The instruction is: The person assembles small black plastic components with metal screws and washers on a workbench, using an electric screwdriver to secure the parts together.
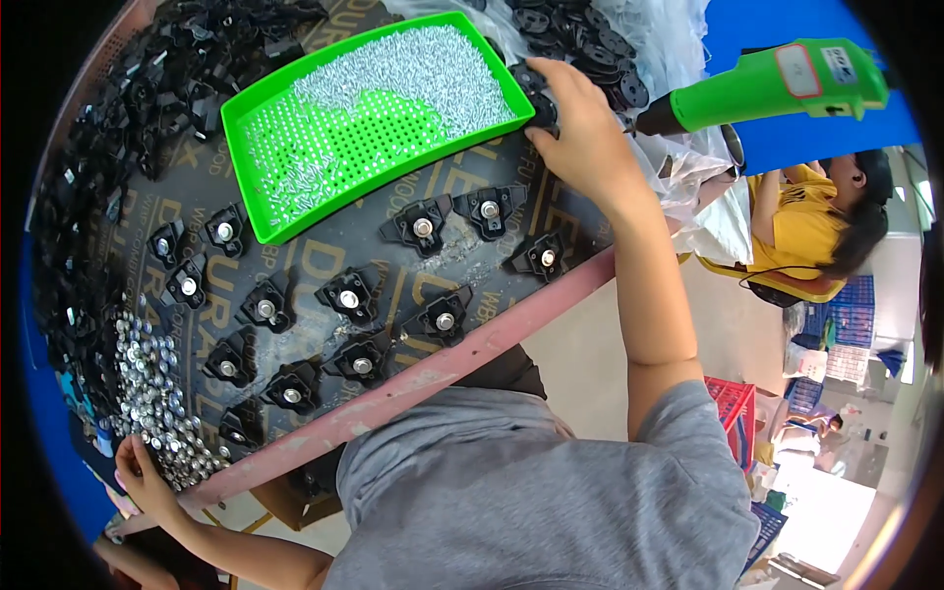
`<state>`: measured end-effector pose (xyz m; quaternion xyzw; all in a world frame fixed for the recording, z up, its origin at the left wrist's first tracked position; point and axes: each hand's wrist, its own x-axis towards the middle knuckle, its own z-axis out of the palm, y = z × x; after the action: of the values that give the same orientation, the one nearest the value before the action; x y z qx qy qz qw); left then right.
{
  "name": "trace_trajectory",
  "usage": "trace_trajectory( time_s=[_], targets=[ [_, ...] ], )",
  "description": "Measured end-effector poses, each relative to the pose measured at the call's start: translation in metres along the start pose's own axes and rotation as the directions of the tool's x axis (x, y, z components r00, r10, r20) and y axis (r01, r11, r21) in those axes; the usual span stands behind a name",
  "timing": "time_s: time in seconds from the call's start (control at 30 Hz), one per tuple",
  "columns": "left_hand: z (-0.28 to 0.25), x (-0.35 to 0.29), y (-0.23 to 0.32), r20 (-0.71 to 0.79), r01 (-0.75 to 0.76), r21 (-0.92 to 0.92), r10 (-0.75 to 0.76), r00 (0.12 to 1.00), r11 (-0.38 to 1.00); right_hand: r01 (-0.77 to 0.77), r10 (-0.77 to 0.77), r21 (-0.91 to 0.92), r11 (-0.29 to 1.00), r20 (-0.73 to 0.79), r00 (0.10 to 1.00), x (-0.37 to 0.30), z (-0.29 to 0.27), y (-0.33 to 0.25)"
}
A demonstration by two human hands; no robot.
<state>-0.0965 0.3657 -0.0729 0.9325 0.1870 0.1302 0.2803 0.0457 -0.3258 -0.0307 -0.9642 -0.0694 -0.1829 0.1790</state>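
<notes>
My right hand is beside the right end of a green perforated tray. Its thumb and fingers curve round a black plastic disc. Small silver screws lie heaped in the tray. At the lower left, my left hand is at the edge of a pile of round silver metal parts. Its fingers are bent together, and what they hold, if anything, is hidden. Between my hands, several black plastic pieces sit in loose rows, each with a silver round part at its middle.
A green electric screwdriver juts in from the right. Black plastic parts heap along the left side, and more black discs lie at the back beside clear plastic bags. A pink edge strip borders the table. A person in yellow sits to the right.
</notes>
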Motion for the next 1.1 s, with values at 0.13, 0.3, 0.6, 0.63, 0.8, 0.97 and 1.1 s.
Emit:
trace_trajectory(
  time_s=[0.13, 0.3, 0.6, 0.63, 0.8, 0.97, 1.1],
  targets=[
    [-0.004, -0.012, 0.03, -0.067, -0.03, -0.028, 0.028, 0.997, 0.999, 0.016, -0.015, -0.013, 1.0, 0.107, 0.994, 0.017, -0.001, 0.009],
    [-0.013, -0.025, 0.061, -0.128, -0.065, -0.083, 0.054, 0.99, 0.994, 0.118, -0.106, -0.045, 0.992, 0.209, 0.972, 0.039, 0.0, 0.024],
    [-0.015, -0.06, 0.181, -0.348, -0.161, -0.093, 0.119, 0.93, 0.983, 0.206, -0.207, 0.046, 0.978, 0.018, 0.978, 0.042, 0.009, 0.038],
    [-0.015, -0.061, 0.189, -0.347, -0.283, -0.152, 0.217, 0.913, 0.947, 0.199, -0.196, 0.101, 0.975, -0.039, 0.98, 0.043, 0.008, 0.038],
    [-0.001, -0.061, 0.212, -0.216, -0.521, -0.383, 0.475, 0.853, 0.762, -0.059, 0.113, 0.194, 0.979, -0.279, 0.954, 0.047, 0.013, 0.049],
    [0.028, -0.087, 0.286, 0.077, -0.329, -0.818, 0.657, 0.75, 0.471, -0.034, 0.114, 0.172, 0.984, -0.48, 0.87, 0.059, 0.004, 0.015],
    [0.079, -0.122, 0.379, 0.53, 0.515, -0.84, 0.455, 0.715, 0.17, 0.172, 0.081, 0.442, 0.88, -0.497, 0.864, 0.028, -0.023, -0.064]
  ],
)
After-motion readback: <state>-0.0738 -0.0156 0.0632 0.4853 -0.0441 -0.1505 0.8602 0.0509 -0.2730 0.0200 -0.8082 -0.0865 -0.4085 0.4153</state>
